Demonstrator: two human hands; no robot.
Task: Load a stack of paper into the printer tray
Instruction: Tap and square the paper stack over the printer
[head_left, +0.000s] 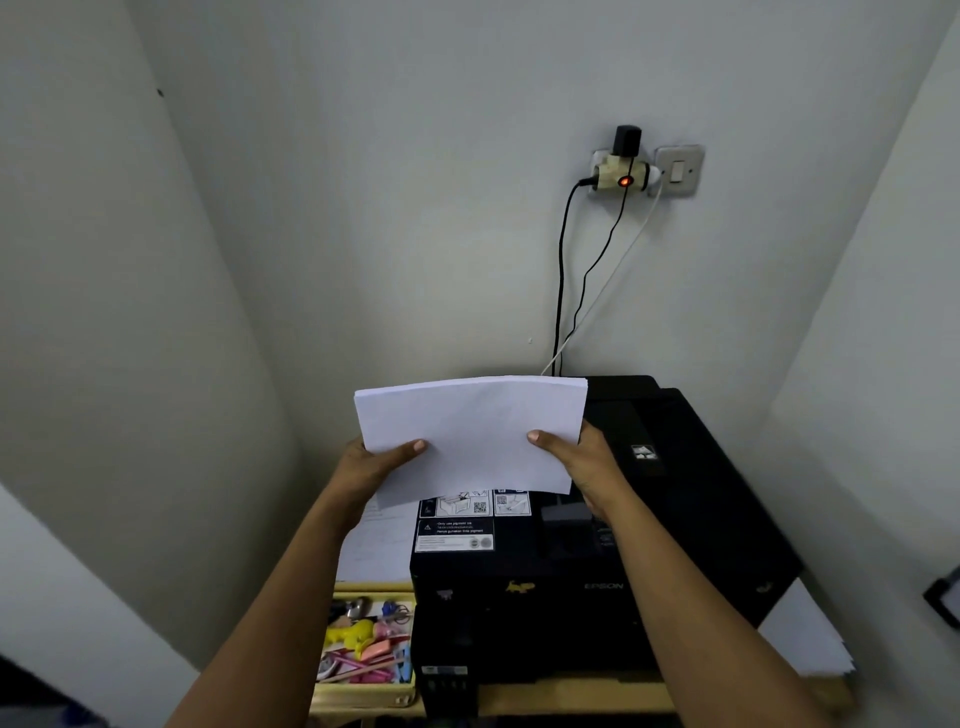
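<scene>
A white stack of paper (472, 436) is held up in the air above the black printer (675, 499), tilted with its far edge toward the wall. My left hand (371, 460) grips the stack's left edge, thumb on top. My right hand (582, 462) grips the right edge, thumb on top as well. The printer stands on a wooden table against the wall, with white labels on its top left. The stack covers part of the printer's top, and I cannot tell where the tray is.
A yellow box of small colourful items (366, 644) sits left of the printer, with loose sheets (379, 540) behind it. More white paper (805, 634) lies at the printer's right. Cables (563, 291) run down from a wall socket (621, 174). Walls close in on both sides.
</scene>
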